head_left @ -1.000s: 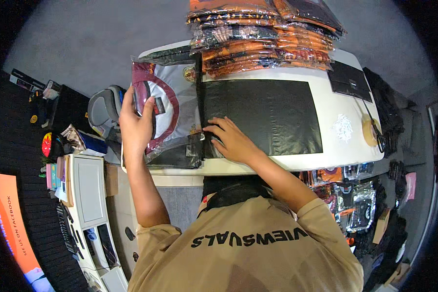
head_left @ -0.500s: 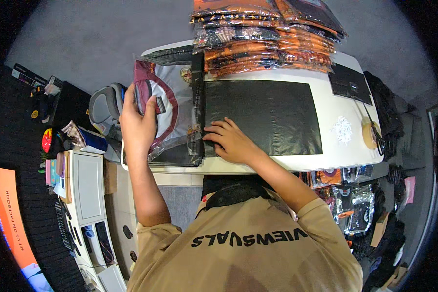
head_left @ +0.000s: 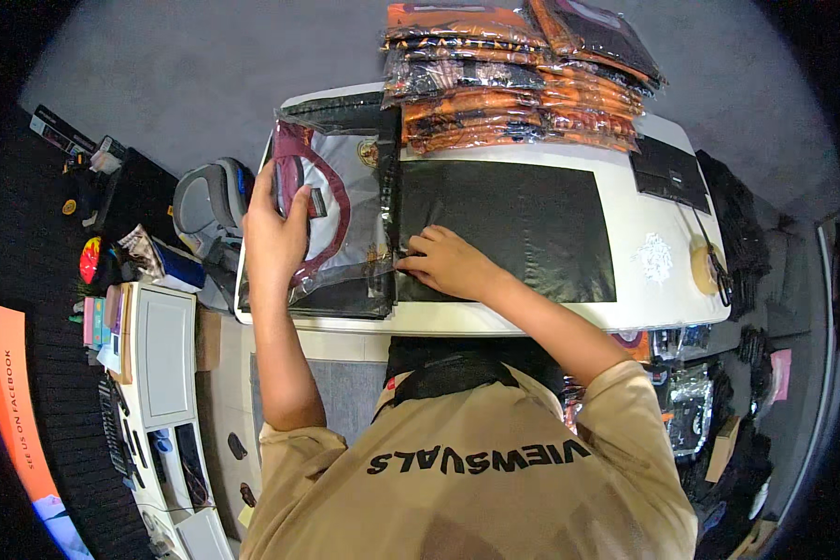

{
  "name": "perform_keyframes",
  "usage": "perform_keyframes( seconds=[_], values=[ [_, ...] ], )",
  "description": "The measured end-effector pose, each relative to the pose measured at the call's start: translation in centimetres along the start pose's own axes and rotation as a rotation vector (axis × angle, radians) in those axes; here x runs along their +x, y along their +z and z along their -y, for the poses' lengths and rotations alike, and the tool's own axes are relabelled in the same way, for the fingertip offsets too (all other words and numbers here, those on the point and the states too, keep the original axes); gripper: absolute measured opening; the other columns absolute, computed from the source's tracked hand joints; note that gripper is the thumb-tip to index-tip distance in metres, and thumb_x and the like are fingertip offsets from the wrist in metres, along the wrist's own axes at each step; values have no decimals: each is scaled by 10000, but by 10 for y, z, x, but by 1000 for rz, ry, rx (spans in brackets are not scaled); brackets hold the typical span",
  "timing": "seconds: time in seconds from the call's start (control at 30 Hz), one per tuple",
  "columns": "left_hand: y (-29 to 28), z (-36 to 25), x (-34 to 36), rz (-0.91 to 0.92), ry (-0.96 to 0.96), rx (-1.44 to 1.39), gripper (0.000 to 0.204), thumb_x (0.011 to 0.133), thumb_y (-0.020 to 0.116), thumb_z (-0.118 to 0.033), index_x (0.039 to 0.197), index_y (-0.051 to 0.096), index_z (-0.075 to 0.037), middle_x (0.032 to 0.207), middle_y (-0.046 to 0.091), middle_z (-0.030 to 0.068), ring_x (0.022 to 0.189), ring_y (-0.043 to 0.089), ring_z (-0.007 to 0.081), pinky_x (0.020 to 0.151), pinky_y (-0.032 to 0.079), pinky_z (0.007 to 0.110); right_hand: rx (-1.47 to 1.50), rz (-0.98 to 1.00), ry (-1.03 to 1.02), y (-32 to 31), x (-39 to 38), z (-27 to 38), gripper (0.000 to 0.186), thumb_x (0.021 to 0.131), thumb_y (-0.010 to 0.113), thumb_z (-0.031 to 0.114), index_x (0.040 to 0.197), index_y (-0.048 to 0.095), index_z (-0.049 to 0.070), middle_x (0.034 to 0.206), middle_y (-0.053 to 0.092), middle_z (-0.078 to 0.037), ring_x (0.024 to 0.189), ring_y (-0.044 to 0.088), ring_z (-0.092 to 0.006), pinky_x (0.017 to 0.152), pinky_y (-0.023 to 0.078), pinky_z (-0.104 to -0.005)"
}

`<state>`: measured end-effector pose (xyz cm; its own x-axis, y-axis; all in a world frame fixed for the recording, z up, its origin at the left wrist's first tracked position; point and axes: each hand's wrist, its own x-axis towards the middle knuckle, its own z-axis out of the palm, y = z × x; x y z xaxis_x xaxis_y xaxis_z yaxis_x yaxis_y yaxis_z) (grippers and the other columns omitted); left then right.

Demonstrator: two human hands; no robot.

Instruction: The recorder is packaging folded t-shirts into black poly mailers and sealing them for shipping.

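Note:
A folded grey and maroon shirt (head_left: 350, 210) in a clear plastic bag lies at the left of the white table (head_left: 569, 315), over black plastic bags. My left hand (head_left: 276, 241) is closed on its left edge near the maroon collar, thumb on top and the other fingers partly hidden beneath. To its right a large black plastic bag (head_left: 532, 229) lies flat. My right hand (head_left: 455, 263) rests over this bag's left part, with bent fingertips pinching at the edge beside the shirt's package. What exactly lies between those fingertips is hard to see.
A tall stack of bagged orange and black garments (head_left: 504, 98) stands at the table's far side. On the right are a black flat package (head_left: 667, 177), small white pieces (head_left: 655, 259), a tape roll (head_left: 703, 271) and scissors (head_left: 721, 283). A grey chair (head_left: 203, 201) stands left.
My right hand's fingers have drawn together and bent more at the edge by the shirt's package. My left hand keeps its hold on the shirt. The whole view has shifted slightly.

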<state>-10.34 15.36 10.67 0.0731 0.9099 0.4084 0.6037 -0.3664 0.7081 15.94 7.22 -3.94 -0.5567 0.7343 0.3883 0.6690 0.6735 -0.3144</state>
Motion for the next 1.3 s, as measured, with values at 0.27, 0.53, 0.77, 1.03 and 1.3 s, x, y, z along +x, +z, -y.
perform_keyframes(
  seconds=[0.27, 0.53, 0.77, 1.03, 1.3],
  values=[
    [1, 14, 2, 15, 4, 21, 556, 1021, 750, -122, 1518, 559, 41, 1108, 796, 204, 954, 758, 178, 830, 580, 328, -43, 34, -90, -1, 8, -7, 259, 857, 746, 122, 1115, 773, 109, 1031, 648, -53, 1060, 632, -280, 875, 587, -418],
    [-1, 1, 2, 43, -58, -31, 547, 998, 744, -105, 1489, 568, 62, 1246, 767, 271, 1120, 775, 285, 953, 585, 381, -20, -38, -105, 5, 6, -10, 191, 906, 654, 97, 1068, 747, 55, 1024, 656, -71, 1038, 661, -268, 848, 599, -389],
    [-2, 0, 1, 65, -65, -88, 541, 1019, 726, -86, 1505, 546, 67, 1245, 772, 245, 1098, 764, 235, 945, 584, 359, 18, -51, -52, 6, 4, -9, 281, 952, 612, 101, 1209, 713, 50, 1057, 661, -100, 1085, 670, -290, 875, 596, -405],
    [0, 5, 2, 52, -57, -68, 549, 1015, 732, -95, 1502, 547, 79, 1253, 768, 252, 1108, 763, 240, 949, 582, 361, 82, -62, -17, 2, 3, -10, 350, 982, 582, 83, 1321, 661, 54, 1143, 628, -136, 1105, 659, -333, 883, 602, -438],
    [-2, 2, 1, 47, -70, -41, 559, 1009, 735, -97, 1507, 547, 74, 1239, 772, 257, 1086, 767, 238, 933, 585, 364, 100, -62, 9, 2, 2, -9, 411, 953, 603, 41, 1333, 715, 150, 1083, 593, -125, 1040, 650, -331, 839, 596, -426]
  ],
)
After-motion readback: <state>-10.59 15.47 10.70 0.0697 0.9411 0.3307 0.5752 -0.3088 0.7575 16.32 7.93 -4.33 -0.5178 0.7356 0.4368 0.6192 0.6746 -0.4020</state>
